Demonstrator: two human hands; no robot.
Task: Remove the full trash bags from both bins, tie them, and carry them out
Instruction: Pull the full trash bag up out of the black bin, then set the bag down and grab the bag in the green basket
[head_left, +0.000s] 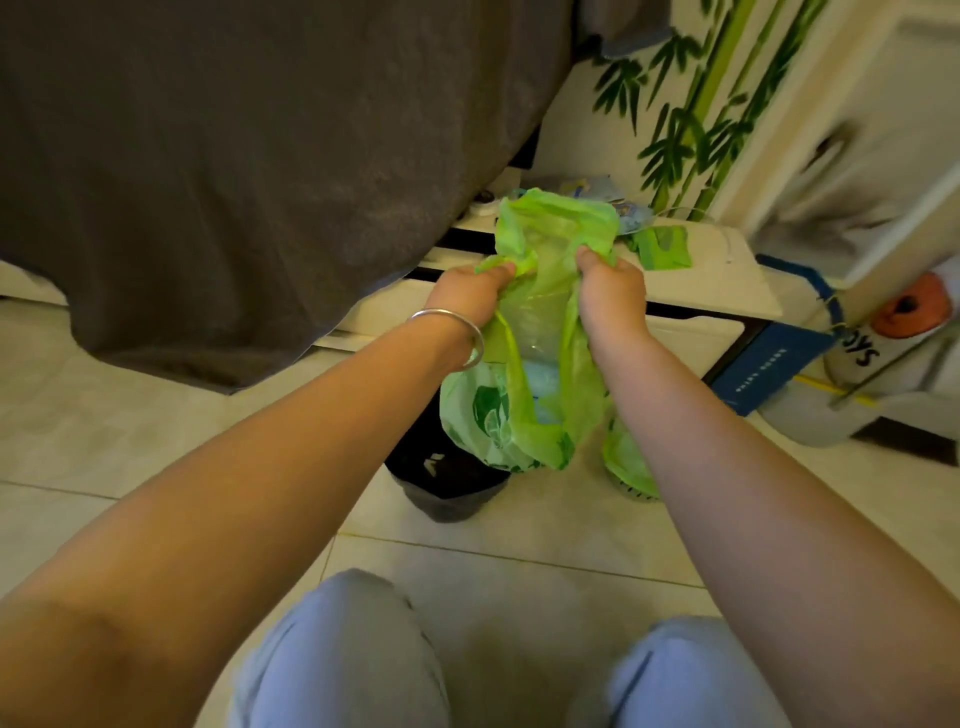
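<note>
Dim warm light, blurred right edge

Bare tiled floor (519, 551) lies open at 6 o'clock of the green bag (524, 395), between it and the knees (353, 639). At 7 o'clock a dark bin (447, 483) stands touching the bag. A grey blanket (234, 171) closes off 9 to 12 o'clock. A white shelf (701, 283) with clutter blocks 12 to 2 o'clock, just behind both hands, left (467, 299) and right (613, 296). A blue box (763, 369) stands at 3 o'clock, near the bag.
</note>
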